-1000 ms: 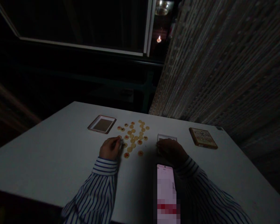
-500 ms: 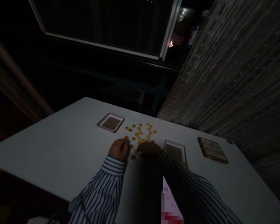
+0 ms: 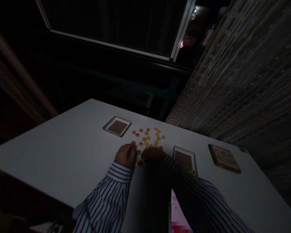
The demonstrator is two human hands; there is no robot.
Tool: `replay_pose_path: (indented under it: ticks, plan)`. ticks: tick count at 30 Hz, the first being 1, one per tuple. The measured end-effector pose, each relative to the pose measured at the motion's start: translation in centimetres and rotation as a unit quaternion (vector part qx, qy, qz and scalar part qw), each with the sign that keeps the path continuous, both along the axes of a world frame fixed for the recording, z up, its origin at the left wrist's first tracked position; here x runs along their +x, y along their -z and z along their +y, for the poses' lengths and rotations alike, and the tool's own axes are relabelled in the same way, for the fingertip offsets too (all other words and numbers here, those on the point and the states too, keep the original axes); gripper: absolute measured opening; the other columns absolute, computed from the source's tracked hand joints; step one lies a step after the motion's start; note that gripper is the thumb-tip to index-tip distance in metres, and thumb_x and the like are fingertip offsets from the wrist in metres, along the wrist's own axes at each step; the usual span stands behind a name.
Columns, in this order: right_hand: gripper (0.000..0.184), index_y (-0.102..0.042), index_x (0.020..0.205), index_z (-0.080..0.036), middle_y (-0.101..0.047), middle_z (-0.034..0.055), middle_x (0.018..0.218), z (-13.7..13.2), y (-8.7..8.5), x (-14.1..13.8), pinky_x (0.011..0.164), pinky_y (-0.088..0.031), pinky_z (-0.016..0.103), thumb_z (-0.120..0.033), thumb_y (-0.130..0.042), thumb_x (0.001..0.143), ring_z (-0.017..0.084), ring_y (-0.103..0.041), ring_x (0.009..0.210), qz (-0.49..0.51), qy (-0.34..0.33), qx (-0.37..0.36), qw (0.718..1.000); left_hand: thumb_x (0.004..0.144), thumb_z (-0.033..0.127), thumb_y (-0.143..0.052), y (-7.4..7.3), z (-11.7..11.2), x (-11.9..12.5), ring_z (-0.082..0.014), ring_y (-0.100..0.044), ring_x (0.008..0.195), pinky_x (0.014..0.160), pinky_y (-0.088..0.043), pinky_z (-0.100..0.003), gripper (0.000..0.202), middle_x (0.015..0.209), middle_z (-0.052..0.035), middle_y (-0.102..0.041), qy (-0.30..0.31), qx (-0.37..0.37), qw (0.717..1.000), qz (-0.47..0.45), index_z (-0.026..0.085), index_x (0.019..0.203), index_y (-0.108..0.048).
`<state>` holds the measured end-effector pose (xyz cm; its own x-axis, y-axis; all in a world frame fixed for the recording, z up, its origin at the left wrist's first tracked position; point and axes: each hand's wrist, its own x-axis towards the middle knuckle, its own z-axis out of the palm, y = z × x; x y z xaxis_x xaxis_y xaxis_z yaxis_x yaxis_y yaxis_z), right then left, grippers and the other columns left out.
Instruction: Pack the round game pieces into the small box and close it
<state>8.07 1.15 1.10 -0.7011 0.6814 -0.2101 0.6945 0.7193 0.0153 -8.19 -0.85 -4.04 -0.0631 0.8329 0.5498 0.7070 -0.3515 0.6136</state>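
Round wooden Chinese chess pieces (image 3: 148,138) lie scattered on the white table, some with red or black characters up, several blank side up. My left hand (image 3: 125,155) rests at the near left of them with its fingers curled, close to a red-marked piece (image 3: 133,142); whether anything is in those fingers is hidden. Over the near right of the pieces, my right hand (image 3: 154,154) is bent down with its fingers closed around a piece that it mostly covers. Just in front of these fingers lies another red-marked piece (image 3: 140,163). An open box tray (image 3: 196,161) beside my right forearm holds a few pieces.
Another shallow open tray or lid (image 3: 129,124) lies at the back left. A closed box with a printed top (image 3: 224,158) is on the right. A lit screen (image 3: 178,207) shows beneath my right forearm. A strand curtain (image 3: 223,97) hangs along the right side.
My right hand has shifted slightly left, and the piece that showed beside its fingers is now mostly covered. My left hand stays by the red-marked piece. The view has turned slightly.
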Motion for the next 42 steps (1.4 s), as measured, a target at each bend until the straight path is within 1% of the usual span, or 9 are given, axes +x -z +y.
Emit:
replay_pose_path:
  ticks: [5,8,11,15,19,23,26,33,42]
  plan:
    - [0.021,-0.063,0.092,-0.020,-0.065,0.0074,0.094,0.2,-0.1,0.3,0.070,-0.045,0.031,-0.026,-0.048,0.079,0.020,-0.059,0.085,0.031,-0.002,-0.019,0.999,0.080,0.027,-0.043,-0.1,-0.2,0.3,-0.0189,-0.060,0.080,0.075,-0.049,-0.034,0.024,0.087,-0.0082,-0.067,-0.009,0.014,1.000,-0.016,0.015,0.089,-0.062]
    - [0.022,-0.062,0.094,-0.017,-0.065,0.0077,0.093,0.5,-0.3,0.9,0.073,-0.044,0.029,-0.023,-0.053,0.075,0.018,-0.059,0.085,0.110,-0.008,-0.059,0.992,0.080,0.027,-0.043,-0.3,-0.3,0.4,-0.0180,-0.061,0.081,0.075,-0.049,-0.033,0.023,0.087,-0.0075,-0.067,-0.001,0.018,0.999,-0.028,0.016,0.088,-0.062]
    - [0.019,-0.062,0.090,-0.015,-0.065,0.0073,0.088,0.3,-0.4,1.6,0.069,-0.044,0.027,-0.023,-0.053,0.075,0.015,-0.058,0.077,0.220,0.025,-0.102,0.970,0.081,0.026,-0.043,-0.6,-0.4,0.6,-0.0173,-0.061,0.082,0.076,-0.049,-0.032,0.023,0.088,-0.0074,-0.066,0.014,0.023,0.999,-0.044,0.017,0.089,-0.062]
    - [0.019,-0.060,0.085,-0.016,-0.063,0.0041,0.082,0.0,0.2,2.4,0.062,-0.043,0.025,-0.030,-0.056,0.073,0.011,-0.055,0.066,0.391,0.119,-0.178,0.895,0.080,0.025,-0.044,-1.1,-0.7,0.7,-0.0170,-0.061,0.084,0.078,-0.050,-0.031,0.022,0.088,-0.0074,-0.066,0.047,0.023,0.997,-0.058,0.017,0.090,-0.062]
    - [0.024,-0.059,0.084,-0.016,-0.062,0.0011,0.074,0.2,0.9,2.8,0.060,-0.043,0.024,-0.036,-0.059,0.070,0.011,-0.055,0.064,0.462,0.165,-0.234,0.839,0.077,0.024,-0.049,-1.3,-0.9,0.9,-0.0167,-0.061,0.085,0.078,-0.050,-0.031,0.023,0.091,-0.0068,-0.065,0.091,0.029,0.995,-0.042,0.019,0.095,-0.060]
    - [0.033,-0.060,0.078,-0.016,-0.061,-0.0007,0.067,0.1,0.3,2.6,0.059,-0.043,0.024,-0.040,-0.069,0.058,0.010,-0.055,0.061,0.542,0.216,-0.339,0.738,0.074,0.024,-0.054,-1.1,-0.9,1.1,-0.0167,-0.060,0.087,0.079,-0.050,-0.031,0.025,0.092,-0.0077,-0.065,0.122,0.056,0.991,-0.024,0.017,0.097,-0.059]
    - [0.037,-0.059,0.075,-0.015,-0.059,-0.0028,0.061,-0.2,-0.5,2.4,0.054,-0.041,0.023,-0.040,-0.072,0.051,0.008,-0.052,0.053,0.556,0.253,-0.375,0.697,0.073,0.026,-0.055,-1.3,-0.9,1.3,-0.0173,-0.060,0.086,0.079,-0.050,-0.032,0.026,0.092,-0.0087,-0.065,0.134,0.063,0.989,-0.013,0.017,0.097,-0.059]
    - [0.037,-0.060,0.076,-0.015,-0.056,-0.0049,0.053,-0.5,-1.2,2.2,0.043,-0.034,0.020,-0.042,-0.070,0.054,0.006,-0.047,0.044,0.550,0.266,-0.390,0.689,0.074,0.030,-0.054,-2.1,-1.1,1.4,-0.0185,-0.061,0.084,0.075,-0.051,-0.033,0.026,0.090,-0.0088,-0.067,0.152,0.040,0.987,0.031,0.018,0.096,-0.060]
    - [0.031,-0.059,0.078,-0.014,-0.053,-0.0058,0.049,-0.7,-1.1,2.0,0.041,-0.030,0.019,-0.040,-0.064,0.062,0.006,-0.045,0.041,0.549,0.256,-0.373,0.703,0.076,0.031,-0.055,-2.0,-1.2,1.6,-0.0164,-0.063,0.078,0.071,-0.052,-0.030,0.024,0.085,-0.0077,-0.068,0.141,0.085,0.986,0.025,0.017,0.094,-0.061]
